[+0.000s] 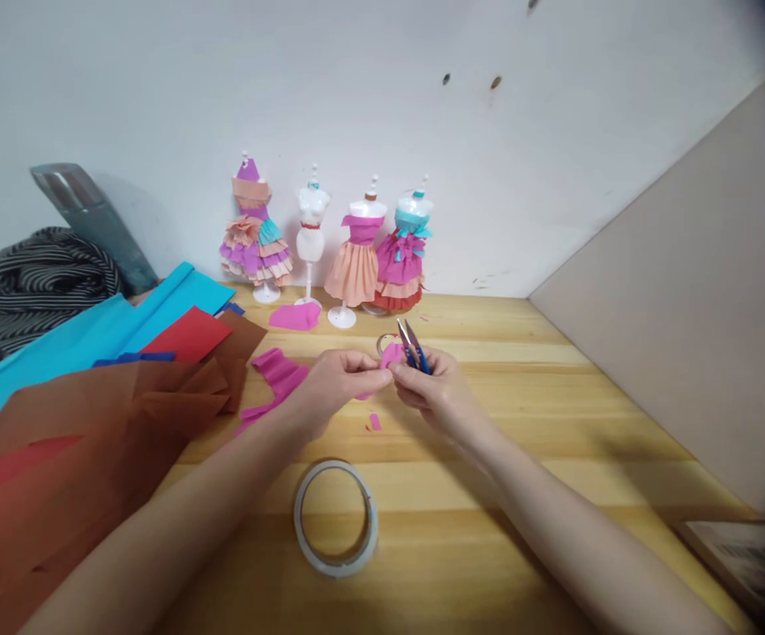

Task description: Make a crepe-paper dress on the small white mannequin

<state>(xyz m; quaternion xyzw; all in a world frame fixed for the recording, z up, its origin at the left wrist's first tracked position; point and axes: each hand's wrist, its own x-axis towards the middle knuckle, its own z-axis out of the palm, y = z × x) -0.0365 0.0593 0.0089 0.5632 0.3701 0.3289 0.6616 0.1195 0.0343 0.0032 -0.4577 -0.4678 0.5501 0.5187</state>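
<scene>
My left hand (344, 382) pinches a small piece of pink crepe paper (393, 354) between thumb and fingers, over the middle of the table. The fingertips of my right hand (433, 381) meet the same piece from the other side. Tucked in my right hand is a pair of blue-handled thread snips (414, 344), their blades apart and pointing up and away. Beyond the paper, partly covered by it, lies a small ring-shaped roll (386, 340). Tiny pink scraps (375, 422) lie on the wood below my hands. A longer pink crepe strip (280, 375) rests beside my left wrist.
Several mini dress forms, such as a bare white one (310, 216) and one in a peach skirt (353, 269), stand by the wall. A tape roll (299, 520) lies in front. Brown crepe paper (91, 414), blue sheets (176, 304) and striped cloth (44, 278) fill the left.
</scene>
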